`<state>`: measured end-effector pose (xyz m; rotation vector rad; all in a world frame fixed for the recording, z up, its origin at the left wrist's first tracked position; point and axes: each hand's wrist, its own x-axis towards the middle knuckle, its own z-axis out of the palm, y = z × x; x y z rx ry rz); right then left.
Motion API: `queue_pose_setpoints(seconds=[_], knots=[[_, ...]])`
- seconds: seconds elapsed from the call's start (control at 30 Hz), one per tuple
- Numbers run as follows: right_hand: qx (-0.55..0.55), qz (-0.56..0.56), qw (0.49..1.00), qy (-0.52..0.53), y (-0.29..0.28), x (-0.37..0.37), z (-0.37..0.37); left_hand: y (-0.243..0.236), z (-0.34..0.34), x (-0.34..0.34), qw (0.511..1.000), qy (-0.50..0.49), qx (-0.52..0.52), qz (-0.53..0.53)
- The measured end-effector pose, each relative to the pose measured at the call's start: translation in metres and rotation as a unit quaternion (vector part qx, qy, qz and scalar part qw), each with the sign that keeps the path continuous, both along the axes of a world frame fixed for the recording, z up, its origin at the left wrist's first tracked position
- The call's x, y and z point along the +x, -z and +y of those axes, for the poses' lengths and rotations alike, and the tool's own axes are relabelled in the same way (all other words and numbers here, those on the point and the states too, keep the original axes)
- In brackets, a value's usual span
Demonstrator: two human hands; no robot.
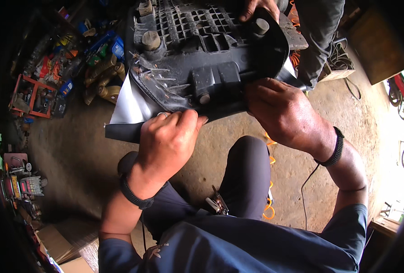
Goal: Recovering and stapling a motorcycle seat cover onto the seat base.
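Note:
A black plastic seat base [224, 59] lies underside up, with a grid of openings and round rubber pads. Black covering material [120, 129] with a white backing [134, 100] wraps its near edge and sticks out at both sides. My left hand [168, 141] pinches the covering at the near left edge, thumb and fingers curled over it. My right hand [281, 113] grips the covering along the near right edge with bent fingers. A co-worker's hand [261, 10] rests on the base's far right corner.
The co-worker's trousered leg [315, 36] stands beside a wooden board [295, 38]. Tools and bottles [99, 82] crowd the left, cardboard [56, 241] lies lower left. A metal tool [218, 202] lies between my legs. Orange coiled hose [269, 209] runs over the concrete floor [329, 118].

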<state>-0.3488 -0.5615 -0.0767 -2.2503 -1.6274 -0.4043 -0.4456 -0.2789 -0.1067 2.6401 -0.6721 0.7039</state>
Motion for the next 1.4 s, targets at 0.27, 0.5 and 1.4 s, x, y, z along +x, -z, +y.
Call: queue_pose_setpoints(seconds=[0.27, 0.5, 1.4], knots=[[0.006, 0.000, 0.996, 0.094, 0.010, 0.004, 0.030, -0.003, 0.006, 0.010, 0.991, -0.118, 0.031, -0.055], [-0.022, -0.056, 0.991, 0.116, 0.009, 0.009, 0.043, -0.016, 0.012, 0.017, 0.982, -0.121, 0.114, -0.088], [0.040, -0.196, 0.971, 0.135, 0.027, 0.014, 0.034, -0.008, -0.014, 0.016, 0.912, 0.045, 0.402, 0.065]])
